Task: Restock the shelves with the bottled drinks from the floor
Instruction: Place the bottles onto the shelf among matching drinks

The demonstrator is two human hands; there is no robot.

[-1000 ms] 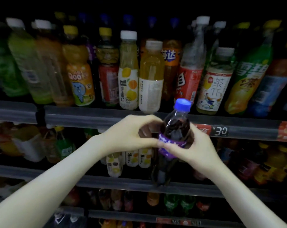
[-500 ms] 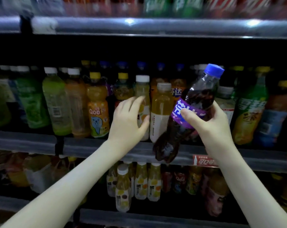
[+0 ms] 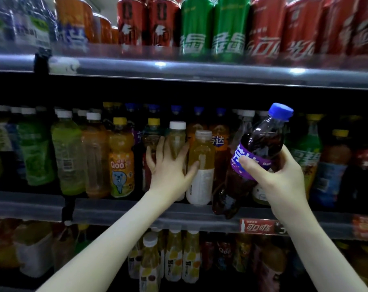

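the step seems to be making room on the middle shelf (image 3: 115, 209). the right hand (image 3: 282, 178) grips the dark soda bottle (image 3: 261, 142) around its purple label, tilted in the air before the shelf's front edge. the left hand (image 3: 170, 173) is open, fingers (image 3: 161, 147) spread, touching the yellow juice bottles (image 3: 202, 152) there. next, i think, a gap is needed, then the bottle goes in upright.

Orange plastic juice bottle with a yellow cap (image 3: 121, 157), middle shelf: label reads "Qoo" above a blue cartoon figure. Red paper tag on the shelf rail (image 3: 257, 226): white "可口可乐" beside a bottle emblem. Tall red cans (image 3: 263, 28), top shelf: white "可口可乐", blurred. Tall green cans (image 3: 196, 28): white "雪碧", blurred. Dark plastic bottle with a blue cap (image 3: 261, 142): purple band, white characters partly covered and not fully readable. Orange soda bottle (image 3: 220, 142): "达" legible.
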